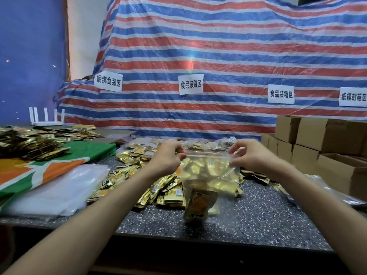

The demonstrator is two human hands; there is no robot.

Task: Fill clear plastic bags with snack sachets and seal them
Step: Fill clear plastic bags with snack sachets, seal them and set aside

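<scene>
While bag hangs over table, centre, L hand pinches its top-left corner and R hand its top-right. Inside, sachets sit low. Seal state unclear. Rec.: keep strip taut, press w/ fingertips along full length, no gaps, air out first.

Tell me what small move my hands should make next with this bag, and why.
Probably pinch the zip strip shut, sliding along it from one corner to the other. Your left hand and right hand each pinch a top corner of the clear bag, which already holds gold sachets.
</scene>
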